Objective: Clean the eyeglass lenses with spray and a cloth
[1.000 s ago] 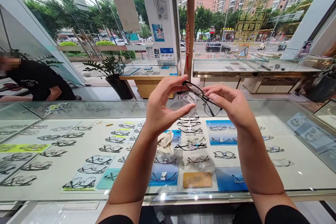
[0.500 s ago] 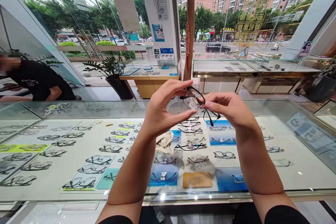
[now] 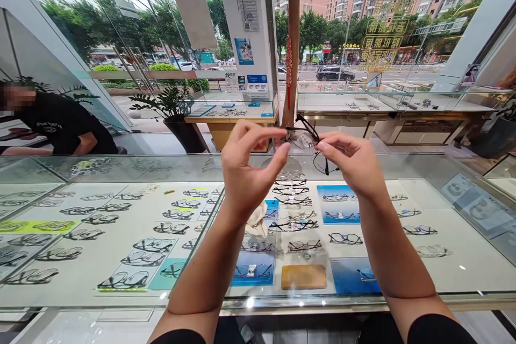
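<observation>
I hold a pair of black-framed glasses (image 3: 305, 134) up above a glass display counter (image 3: 121, 301). My left hand (image 3: 245, 169) pinches the frame's left side between thumb and fingers. My right hand (image 3: 350, 164) pinches the right side, and one temple arm hangs down below it. A small tag shows on the lens. Under the counter glass lie several rows of eyeglass frames (image 3: 292, 224) on white and blue cards, plus a crumpled pale cloth (image 3: 258, 219).
A tan rectangular pad (image 3: 303, 276) lies near the counter's front edge. A person in a black shirt (image 3: 60, 123) leans at the far left. Behind stand more display cases (image 3: 363, 105), a potted plant (image 3: 177, 113), a wooden post (image 3: 292, 48) and street-facing windows.
Both hands have turned the glasses and raised them slightly; the frame now sits closer between my fingertips, with the temple arm folded down beneath my right hand.
</observation>
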A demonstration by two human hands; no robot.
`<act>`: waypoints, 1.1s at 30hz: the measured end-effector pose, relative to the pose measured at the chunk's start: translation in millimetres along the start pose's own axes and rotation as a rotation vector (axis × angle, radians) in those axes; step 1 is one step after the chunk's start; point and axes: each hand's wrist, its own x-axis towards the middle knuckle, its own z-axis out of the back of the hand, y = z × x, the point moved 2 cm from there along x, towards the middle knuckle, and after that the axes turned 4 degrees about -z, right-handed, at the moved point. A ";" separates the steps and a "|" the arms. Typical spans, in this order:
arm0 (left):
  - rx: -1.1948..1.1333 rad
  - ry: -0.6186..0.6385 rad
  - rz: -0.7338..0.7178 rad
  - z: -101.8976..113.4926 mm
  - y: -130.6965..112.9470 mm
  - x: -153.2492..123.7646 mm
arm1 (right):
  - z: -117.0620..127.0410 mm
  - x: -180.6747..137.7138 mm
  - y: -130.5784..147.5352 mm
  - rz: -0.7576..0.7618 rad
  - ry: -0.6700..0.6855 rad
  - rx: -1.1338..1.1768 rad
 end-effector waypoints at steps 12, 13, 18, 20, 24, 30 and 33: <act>-0.243 0.081 0.522 -27.3 -5.0 -16.1 | -39.0 -21.0 14.4 0.403 -0.269 -0.404; -0.247 0.076 0.526 -27.8 -2.6 -16.3 | -40.1 -21.2 12.9 0.376 -0.261 -0.406; -0.213 0.045 0.486 -28.7 11.1 -17.4 | -43.7 -22.2 9.1 0.280 -0.178 -0.379; -0.188 0.041 0.468 -27.4 16.1 -16.7 | -45.2 -23.9 9.8 0.272 -0.154 -0.376; -0.116 0.038 0.472 -22.3 22.5 -13.8 | -46.2 -27.4 15.8 0.279 -0.132 -0.352; 0.001 0.155 0.451 -21.0 20.7 -13.3 | -26.8 -24.2 18.5 0.225 -0.207 -0.265; 0.121 0.296 0.464 -24.9 25.1 -23.5 | -2.1 -22.5 -12.7 0.128 -0.343 -0.163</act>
